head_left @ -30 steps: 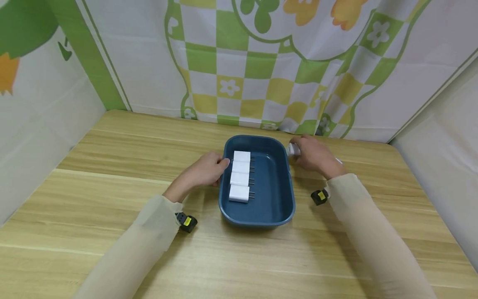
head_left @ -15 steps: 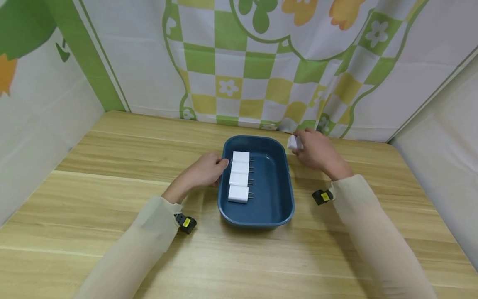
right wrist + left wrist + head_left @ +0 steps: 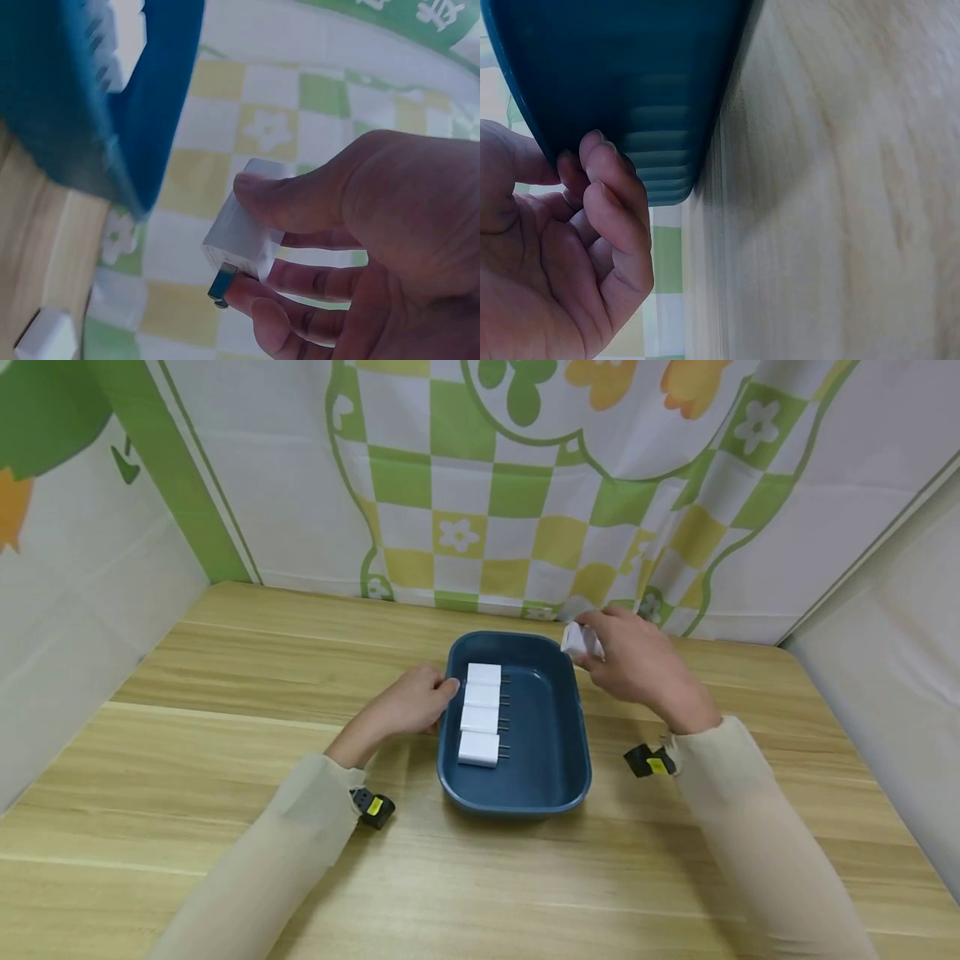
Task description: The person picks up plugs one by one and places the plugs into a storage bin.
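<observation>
Blue bin (image 3: 546,735): left hand (image 3: 408,702) pinches its left rim, thumb over the edge, fingers curled outside. Right hand (image 3: 641,664), near the far right corner, pinches a white charger (image 3: 581,642).

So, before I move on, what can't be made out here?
- Right wrist: any lettering on the held white adapter, too small and blurred.
- Right wrist: the full shape of the white block at lower left, cut off by the bottom edge.
- Head: the held adapter's prongs, hidden by the right hand or the adapter's own body.
- Left wrist: the inside of the blue bin, hidden by its outer wall.
</observation>
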Action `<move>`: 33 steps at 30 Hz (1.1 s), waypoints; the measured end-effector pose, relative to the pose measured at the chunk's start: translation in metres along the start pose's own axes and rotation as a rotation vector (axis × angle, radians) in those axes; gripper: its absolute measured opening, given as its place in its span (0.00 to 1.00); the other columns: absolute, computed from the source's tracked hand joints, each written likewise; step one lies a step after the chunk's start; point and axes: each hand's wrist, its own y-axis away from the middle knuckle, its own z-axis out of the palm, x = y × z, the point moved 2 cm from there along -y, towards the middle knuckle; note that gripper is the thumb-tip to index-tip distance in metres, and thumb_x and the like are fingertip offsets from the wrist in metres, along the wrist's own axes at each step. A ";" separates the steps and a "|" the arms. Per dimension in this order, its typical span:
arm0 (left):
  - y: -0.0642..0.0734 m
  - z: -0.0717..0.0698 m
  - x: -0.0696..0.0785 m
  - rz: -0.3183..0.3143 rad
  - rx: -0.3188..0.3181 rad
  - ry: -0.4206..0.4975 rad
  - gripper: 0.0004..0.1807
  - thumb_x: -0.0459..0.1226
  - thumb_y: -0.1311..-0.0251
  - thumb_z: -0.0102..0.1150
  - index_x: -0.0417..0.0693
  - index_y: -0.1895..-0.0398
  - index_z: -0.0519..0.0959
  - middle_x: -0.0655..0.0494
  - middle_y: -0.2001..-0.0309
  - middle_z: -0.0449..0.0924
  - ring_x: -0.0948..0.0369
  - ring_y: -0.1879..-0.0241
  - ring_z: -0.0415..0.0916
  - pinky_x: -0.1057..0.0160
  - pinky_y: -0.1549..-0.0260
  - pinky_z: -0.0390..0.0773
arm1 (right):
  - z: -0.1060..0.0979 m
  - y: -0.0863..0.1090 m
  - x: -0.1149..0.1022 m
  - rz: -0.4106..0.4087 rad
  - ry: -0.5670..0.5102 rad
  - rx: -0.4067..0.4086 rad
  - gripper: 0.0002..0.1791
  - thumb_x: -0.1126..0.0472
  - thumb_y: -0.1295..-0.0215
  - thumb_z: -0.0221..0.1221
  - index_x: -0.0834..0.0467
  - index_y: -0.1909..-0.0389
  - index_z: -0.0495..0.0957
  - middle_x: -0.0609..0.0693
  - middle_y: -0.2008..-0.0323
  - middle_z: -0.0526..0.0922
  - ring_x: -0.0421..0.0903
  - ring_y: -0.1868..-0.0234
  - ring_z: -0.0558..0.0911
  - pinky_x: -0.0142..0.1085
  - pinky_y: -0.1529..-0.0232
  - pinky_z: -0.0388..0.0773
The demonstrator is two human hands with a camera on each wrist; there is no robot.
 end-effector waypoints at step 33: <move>-0.002 0.000 -0.001 0.013 -0.005 -0.013 0.23 0.38 0.21 0.40 0.41 0.77 0.72 0.53 0.83 0.71 0.59 0.82 0.71 0.63 0.79 0.72 | 0.006 0.004 -0.084 -0.226 0.104 -0.269 0.28 0.52 0.30 0.63 0.58 0.33 0.73 0.55 0.45 0.78 0.50 0.56 0.80 0.44 0.57 0.79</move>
